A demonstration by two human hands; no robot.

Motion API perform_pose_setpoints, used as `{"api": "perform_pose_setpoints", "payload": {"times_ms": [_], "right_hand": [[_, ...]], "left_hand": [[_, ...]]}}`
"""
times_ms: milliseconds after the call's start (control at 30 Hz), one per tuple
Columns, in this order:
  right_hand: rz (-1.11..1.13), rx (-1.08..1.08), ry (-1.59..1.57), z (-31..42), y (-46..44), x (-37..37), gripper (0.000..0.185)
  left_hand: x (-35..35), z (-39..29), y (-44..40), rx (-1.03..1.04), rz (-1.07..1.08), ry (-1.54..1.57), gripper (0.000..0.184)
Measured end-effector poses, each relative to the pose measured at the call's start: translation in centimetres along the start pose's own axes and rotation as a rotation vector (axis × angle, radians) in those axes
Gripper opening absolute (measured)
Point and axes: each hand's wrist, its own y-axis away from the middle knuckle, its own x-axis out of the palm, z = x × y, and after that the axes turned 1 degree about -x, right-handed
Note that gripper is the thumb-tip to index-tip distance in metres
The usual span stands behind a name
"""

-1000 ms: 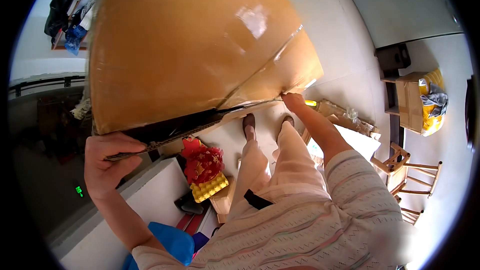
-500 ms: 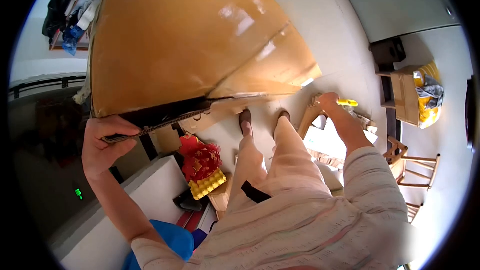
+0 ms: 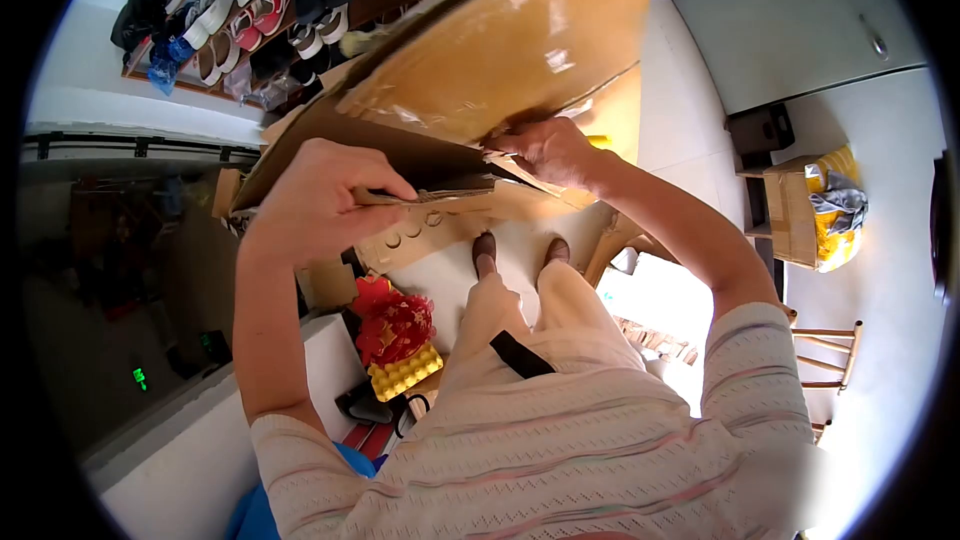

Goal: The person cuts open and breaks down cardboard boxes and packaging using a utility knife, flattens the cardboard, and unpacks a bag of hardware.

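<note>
A large brown cardboard box [image 3: 500,50], shiny with tape, is held up in front of me, tilted, with a dark gap between its panels. My left hand [image 3: 325,195] pinches the cardboard edge at the near left, thumb and fingers closed on it. Against the box's near edge, right of the gap, my right hand [image 3: 550,152] has its fingers closed on the cardboard. A bit of a yellow object [image 3: 599,142] shows beside my right hand; the rest of it is hidden.
Shoes fill a rack [image 3: 225,90] at the upper left. Below the box are a red bag [image 3: 395,325] and a yellow egg tray [image 3: 405,372]. At the right stand a smaller carton [image 3: 790,215], a wooden stool [image 3: 825,355] and a grey door [image 3: 800,20].
My right hand has moved back left and up onto the box edge. My left hand has shifted right with the cardboard. The box has tilted, and more of the shoe rack shows.
</note>
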Motion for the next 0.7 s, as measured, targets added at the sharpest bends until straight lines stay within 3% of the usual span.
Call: {"api": "perform_pose_setpoints", "payload": {"times_ms": [167,233,333,467,600,700], "right_hand": [[0.552,0.288,0.177,2.9,-1.1,-3.5,0.039],[0.618,0.250,0.252,3.4,-1.0,-2.7,0.038],[0.629,0.142,0.278,3.7,-1.5,-1.9,0.034],[0.679,0.135,0.287,4.9,-0.8,-2.0,0.030],[0.654,0.152,0.218,5.7,1.1,-1.9,0.029],[0.582,0.195,0.146,3.6,2.4,-1.4,0.029]], "left_hand": [[1.5,-0.7,0.5,0.133,0.024,-0.053,0.018],[2.2,-1.0,0.8,0.185,-0.021,-0.074,0.015],[2.7,-1.5,1.3,0.218,-0.045,-0.085,0.014],[2.2,-1.3,2.4,0.079,-0.060,-0.104,0.014],[1.2,-0.2,3.8,0.093,-0.050,-0.091,0.014],[-0.3,0.9,5.0,0.035,0.074,-0.206,0.015]]}}
